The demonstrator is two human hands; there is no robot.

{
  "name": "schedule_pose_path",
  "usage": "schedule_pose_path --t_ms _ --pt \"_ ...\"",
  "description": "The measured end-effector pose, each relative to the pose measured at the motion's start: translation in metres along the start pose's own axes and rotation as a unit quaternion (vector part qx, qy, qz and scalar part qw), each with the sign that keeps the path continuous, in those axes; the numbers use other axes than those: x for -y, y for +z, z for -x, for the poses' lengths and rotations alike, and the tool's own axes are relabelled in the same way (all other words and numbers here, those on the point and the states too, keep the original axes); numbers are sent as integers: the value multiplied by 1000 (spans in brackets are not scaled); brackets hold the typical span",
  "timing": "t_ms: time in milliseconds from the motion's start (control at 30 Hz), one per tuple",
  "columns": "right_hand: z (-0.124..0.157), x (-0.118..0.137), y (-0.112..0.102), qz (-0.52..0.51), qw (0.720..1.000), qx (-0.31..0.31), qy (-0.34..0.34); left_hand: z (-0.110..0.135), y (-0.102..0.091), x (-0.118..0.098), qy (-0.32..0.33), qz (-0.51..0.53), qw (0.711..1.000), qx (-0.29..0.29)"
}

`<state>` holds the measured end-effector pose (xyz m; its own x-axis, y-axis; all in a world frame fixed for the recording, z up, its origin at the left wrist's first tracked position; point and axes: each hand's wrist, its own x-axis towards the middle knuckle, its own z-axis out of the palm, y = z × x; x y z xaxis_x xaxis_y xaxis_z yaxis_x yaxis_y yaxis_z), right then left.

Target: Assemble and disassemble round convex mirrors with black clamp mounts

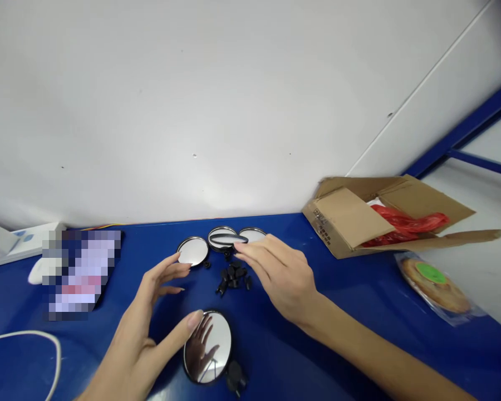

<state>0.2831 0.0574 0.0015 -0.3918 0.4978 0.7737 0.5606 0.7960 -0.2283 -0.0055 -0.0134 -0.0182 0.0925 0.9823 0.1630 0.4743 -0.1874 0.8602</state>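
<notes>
White wall [234,100] over a glossy blue tabletop [359,284]

Right of the right hand [284,273], against the wall, an open brown cardboard box [354,217] holds a crumpled red plastic bag [413,220]. Left of the left hand [136,328] lies a flat, dark-edged, phone-like device [83,273], its screen pixelated. Below the box is a tan disc in clear wrap [446,292].

The right fingertips appear to pinch a thin round black-rimmed mirror [227,239], tilted nearly edge-on. Behind that hand's fingers sit two more round mirrors, a middle one [222,229] and a partly hidden one [254,235]; another round mirror [192,250] lies just past the left fingertips. The left hand is spread and grips nothing; its thumb overlaps the rim of a near round mirror [209,348], though contact is unclear. Between the hands is a small heap of black plastic pieces [234,274].

Good handling, I judge, means holding the rim, keeping prints off the glass, and lifting clear of the neighbours to avoid scratches.

Box printing is too small to read; the round green sticker [431,272] on the disc shows no legible words.
</notes>
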Motion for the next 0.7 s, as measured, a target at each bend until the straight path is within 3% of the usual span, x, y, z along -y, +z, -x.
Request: schedule_pose_path --t_ms 67,267,500,700 --pt "-9 -16 10 73 997 7 -36 -2 2 -3 5 8 1000 -19" --pt "-15 -35 29 120 986 88 -73 -1 3 -11 11 16 1000 -10" --pt "-13 -32 31 145 978 134 -65 4 3 -8 44 -51 996 66" --pt "-10 -23 22 131 983 119 -45 4 -6 -7 71 -99 977 173"
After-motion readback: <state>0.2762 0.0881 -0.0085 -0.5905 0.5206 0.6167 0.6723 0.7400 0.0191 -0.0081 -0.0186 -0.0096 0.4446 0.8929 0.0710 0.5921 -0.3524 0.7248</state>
